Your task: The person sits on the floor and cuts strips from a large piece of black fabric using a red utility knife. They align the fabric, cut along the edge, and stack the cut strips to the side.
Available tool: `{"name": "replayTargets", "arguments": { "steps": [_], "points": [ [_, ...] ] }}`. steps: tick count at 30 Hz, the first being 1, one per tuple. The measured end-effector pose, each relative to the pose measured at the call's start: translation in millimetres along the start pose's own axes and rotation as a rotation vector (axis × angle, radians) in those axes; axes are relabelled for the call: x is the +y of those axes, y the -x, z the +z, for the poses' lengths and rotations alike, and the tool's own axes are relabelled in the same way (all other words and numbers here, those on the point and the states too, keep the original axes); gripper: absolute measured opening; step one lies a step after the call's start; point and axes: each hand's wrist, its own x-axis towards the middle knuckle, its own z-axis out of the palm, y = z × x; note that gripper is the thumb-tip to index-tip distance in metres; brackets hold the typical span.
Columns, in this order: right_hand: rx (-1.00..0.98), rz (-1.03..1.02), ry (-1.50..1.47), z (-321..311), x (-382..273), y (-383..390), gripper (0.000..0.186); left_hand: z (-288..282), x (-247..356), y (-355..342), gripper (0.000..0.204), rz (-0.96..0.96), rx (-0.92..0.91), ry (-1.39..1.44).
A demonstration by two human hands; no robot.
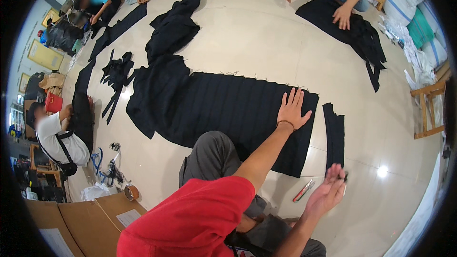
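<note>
Red sleeve (pixel 190 214) foremost, left hand (pixel 292 110) lies flat and spread on the cloth (pixel 228 107); right hand (pixel 326 194), half-curled, hold unclear, is nearer the strip (pixel 335 135), which runs lengthwise away beside the cloth's right edge.

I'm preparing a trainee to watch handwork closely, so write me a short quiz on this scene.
1. Multiple choice: What does the left hand lie on?
A) a cardboard box
B) the large black cloth
C) a roll of tape

2. True or false: The red-handled snips lie on the floor, to the left of the right hand.

3. Fill the gap: In the picture, the narrow black strip lies to the ____ of the large black cloth.

Key: 1. B; 2. true; 3. right.
</note>
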Motion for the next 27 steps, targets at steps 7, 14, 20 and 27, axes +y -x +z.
{"name": "replayTargets", "arguments": {
  "steps": [7,14,20,27],
  "points": [
    [-0.505,-0.369,1.67,-54.7,14.6,-59.8,0.017,1.3,-3.1,0.9,0.085,0.002,0.037,-0.007],
    [-0.659,0.127,1.593,-98.2,-13.6,10.4,0.021,-5.5,1.2,1.6,0.084,-0.006,-0.033,-0.012],
    [-0.608,0.422,1.293,-91.2,-21.0,68.4,0.024,-2.3,4.6,-1.6,0.084,0.005,-0.012,-0.013],
    [-0.487,0.742,0.304,-37.1,-31.5,95.0,0.028,7.3,-2.1,0.1,0.083,0.008,0.054,-0.029]
  ]
}}
